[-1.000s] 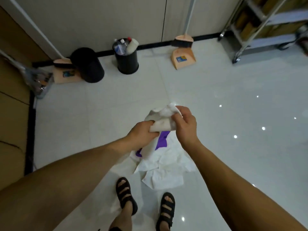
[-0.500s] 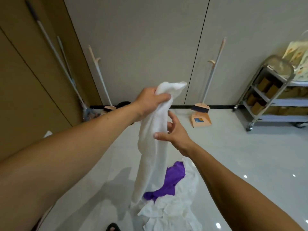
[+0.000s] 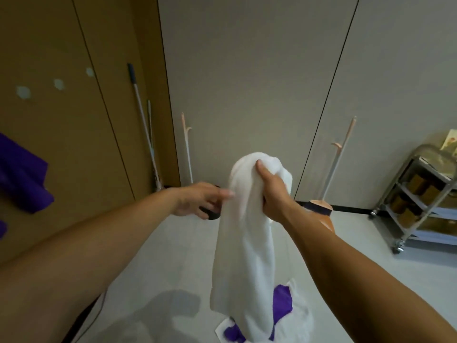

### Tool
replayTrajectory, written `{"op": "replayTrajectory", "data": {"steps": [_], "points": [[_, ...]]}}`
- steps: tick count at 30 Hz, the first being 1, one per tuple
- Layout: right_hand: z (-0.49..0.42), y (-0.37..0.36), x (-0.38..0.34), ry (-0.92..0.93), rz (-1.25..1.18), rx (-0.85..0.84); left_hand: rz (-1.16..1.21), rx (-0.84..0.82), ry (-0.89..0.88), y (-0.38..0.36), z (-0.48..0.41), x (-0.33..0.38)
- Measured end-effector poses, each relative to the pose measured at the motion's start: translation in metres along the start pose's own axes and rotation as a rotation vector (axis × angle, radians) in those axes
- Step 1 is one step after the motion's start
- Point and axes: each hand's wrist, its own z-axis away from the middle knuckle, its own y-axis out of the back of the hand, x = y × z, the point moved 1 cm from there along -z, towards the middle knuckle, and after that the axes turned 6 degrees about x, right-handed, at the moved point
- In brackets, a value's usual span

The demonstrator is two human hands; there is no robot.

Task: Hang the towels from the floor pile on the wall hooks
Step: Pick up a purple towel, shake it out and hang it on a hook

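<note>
Brown wall (image 3: 74, 144) at nine o'clock: pale hooks (image 3: 58, 84), one purple towel (image 3: 22, 174) hung. My right hand (image 3: 272, 194) grips the white towel (image 3: 243, 243) at twelve, above the pile (image 3: 300, 315); left hand (image 3: 197, 201) slack-fingered beside it. Step: lifted. Next, I judge: onto a free hook.

A white towel (image 3: 243, 243) hangs limp at centre, its top bunched in the right grip (image 3: 272, 196). At 6 o'clock lies the white-and-purple floor pile (image 3: 283, 303); at 9 o'clock a purple towel (image 3: 22, 179) hangs against the wall.
</note>
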Motion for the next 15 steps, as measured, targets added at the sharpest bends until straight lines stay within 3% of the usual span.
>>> {"op": "replayTrajectory", "data": {"steps": [2,4,8,11,15], "points": [[0.002,-0.020,-0.013,-0.004,-0.027,-0.008,-0.159,-0.124,0.061,0.002,0.011,-0.017],[0.006,-0.040,-0.023,0.034,-0.004,-0.104,-0.206,-0.037,0.012,0.006,0.018,-0.020],[0.014,-0.063,-0.040,0.078,0.141,-0.310,-0.057,0.137,-0.114,0.039,0.036,-0.015],[0.012,-0.066,-0.038,-0.007,0.215,-0.326,0.025,0.168,-0.171,0.070,0.053,-0.019],[0.017,-0.081,-0.028,-0.058,0.161,-0.341,0.423,0.278,-0.216,0.100,0.076,-0.021]]}}
